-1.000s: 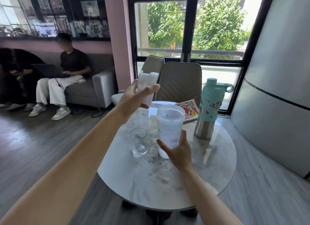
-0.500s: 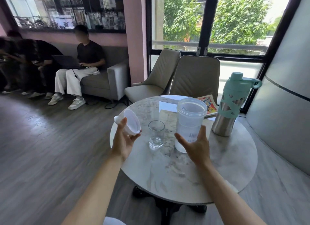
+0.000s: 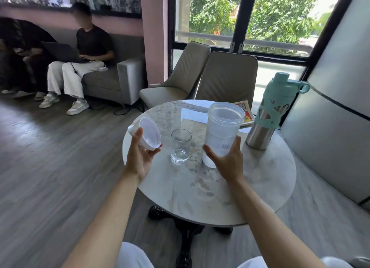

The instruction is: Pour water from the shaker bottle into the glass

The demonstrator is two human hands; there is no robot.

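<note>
We see a round marble table (image 3: 210, 197) with everything on it. At its far right stands a steel bottle with a teal cap and sleeve (image 3: 268, 115), upright, next to a colourful booklet (image 3: 245, 111) lying flat behind the shaker. The shaker bottle (image 3: 223, 133) stands upright near the table's middle, lid off, mouth open, translucent with a water level visible partway up. Our right hand (image 3: 226, 159) is around its lower part, grip spread with thumb on the left side and fingers on the right; we cannot tell if it presses firmly. Just left of the shaker, apart from it, the glass (image 3: 180, 145) stands upright and looks empty. Our left hand (image 3: 140, 157) is at the table's left edge, grip pinching the white lid (image 3: 149, 135), tilted with its inside facing us.
</note>
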